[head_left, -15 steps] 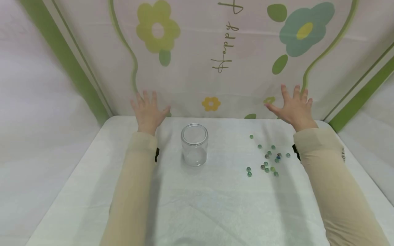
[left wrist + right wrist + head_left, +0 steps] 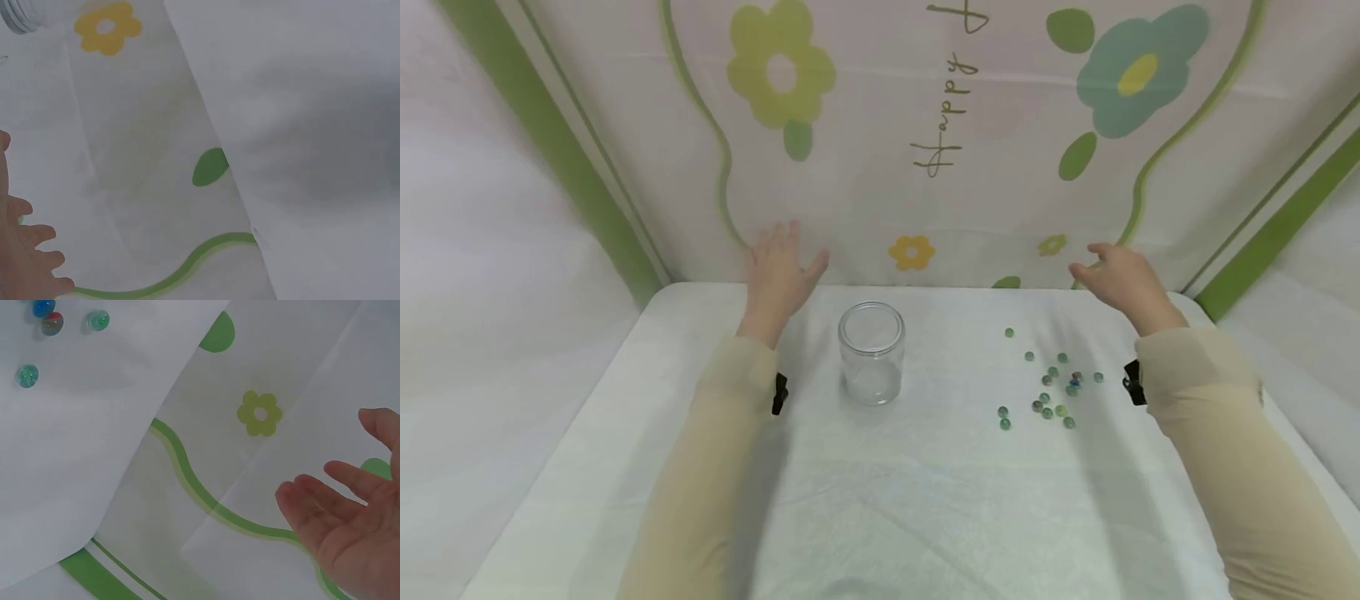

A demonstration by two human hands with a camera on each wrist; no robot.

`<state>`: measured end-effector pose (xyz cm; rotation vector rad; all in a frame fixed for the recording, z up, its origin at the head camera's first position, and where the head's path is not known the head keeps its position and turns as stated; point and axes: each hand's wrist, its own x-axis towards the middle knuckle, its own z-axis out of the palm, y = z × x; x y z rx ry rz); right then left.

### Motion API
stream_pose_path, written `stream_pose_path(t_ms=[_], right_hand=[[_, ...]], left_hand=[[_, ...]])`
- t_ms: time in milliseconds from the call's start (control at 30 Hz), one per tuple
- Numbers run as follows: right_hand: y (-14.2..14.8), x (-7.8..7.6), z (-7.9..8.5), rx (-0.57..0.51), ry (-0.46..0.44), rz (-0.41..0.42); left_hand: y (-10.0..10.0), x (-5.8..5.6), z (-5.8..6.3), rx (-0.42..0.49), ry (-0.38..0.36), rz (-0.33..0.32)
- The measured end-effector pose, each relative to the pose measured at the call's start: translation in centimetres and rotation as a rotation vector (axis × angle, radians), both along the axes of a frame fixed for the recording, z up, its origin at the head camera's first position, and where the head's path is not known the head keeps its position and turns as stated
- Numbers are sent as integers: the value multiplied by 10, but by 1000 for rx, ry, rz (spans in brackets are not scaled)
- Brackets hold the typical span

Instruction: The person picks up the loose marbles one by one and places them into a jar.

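A clear glass jar [image 2: 872, 358] stands upright on the white table, left of the middle. Right of it lie several glass marbles [image 2: 1047, 413], mostly green, with a blue one [image 2: 44, 307] among them. My left hand [image 2: 775, 279] is raised over the back edge of the table, left of the jar, fingers spread and holding nothing. Over the back right, beyond the marbles, hovers my right hand [image 2: 1123, 279], its fingers relaxed and slightly bent. In the right wrist view that palm shows with nothing in it.
Behind the table [image 2: 880, 500] hangs a pale cloth [image 2: 865, 167] printed with flowers, leaves and green lines. White cloth walls [image 2: 512, 250] with green bands close off both sides. Each beige sleeve has a black wrist strap [image 2: 780, 393].
My left hand has shifted a little to the right, toward the jar. The right hand has turned and lowered, its spread fingers now drawn together and bent. Jar and marbles stay put.
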<state>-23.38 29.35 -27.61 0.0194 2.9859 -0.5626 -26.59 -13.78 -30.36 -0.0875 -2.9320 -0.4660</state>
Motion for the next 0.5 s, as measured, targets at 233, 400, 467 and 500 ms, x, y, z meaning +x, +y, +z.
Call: stream_pose_path(t_ms=[233,400,467,500], right_hand=[[10,12,-22,-116,-12,26],[24,21,-43,-253,-98,-20],[31,24,-52,-306,-121,-43],[35,25,-56,-330,-134,-55]], left_hand=[[10,18,-1,88,119,-100],[18,35,-5,129,164,-176],[22,43,-6,141,181,-218],[23,47,-7,141,181,-238]])
